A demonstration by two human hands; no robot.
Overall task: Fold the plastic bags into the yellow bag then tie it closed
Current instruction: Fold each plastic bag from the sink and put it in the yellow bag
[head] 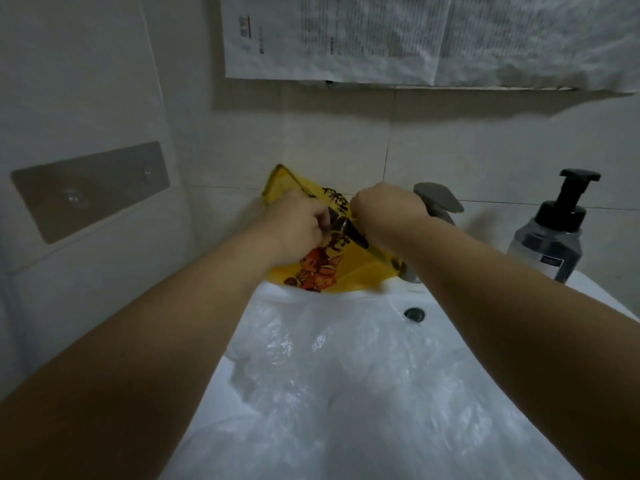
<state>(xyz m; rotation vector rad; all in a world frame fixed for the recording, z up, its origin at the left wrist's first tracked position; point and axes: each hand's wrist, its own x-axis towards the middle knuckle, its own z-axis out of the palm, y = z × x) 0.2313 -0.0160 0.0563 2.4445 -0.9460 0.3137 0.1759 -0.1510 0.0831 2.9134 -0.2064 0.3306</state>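
Note:
The yellow bag (356, 271), printed with dark characters and an orange cartoon figure, stands against the back wall at the far edge of the white sink (595, 292). My left hand (298, 223) grips its upper left part. On the right, my right hand (384, 209) is closed on the bag's top edge. Between the hands the bag's mouth shows a dark gap. Clear plastic bags (332, 375) lie crumpled in the sink basin below my forearms.
A grey faucet (438, 202) stands just behind my right hand. To the far right, a pump soap bottle (554, 233) sits on the sink rim. The overflow hole (414, 313) is in the basin wall. Paper sheets (415, 39) hang on the tiled wall above.

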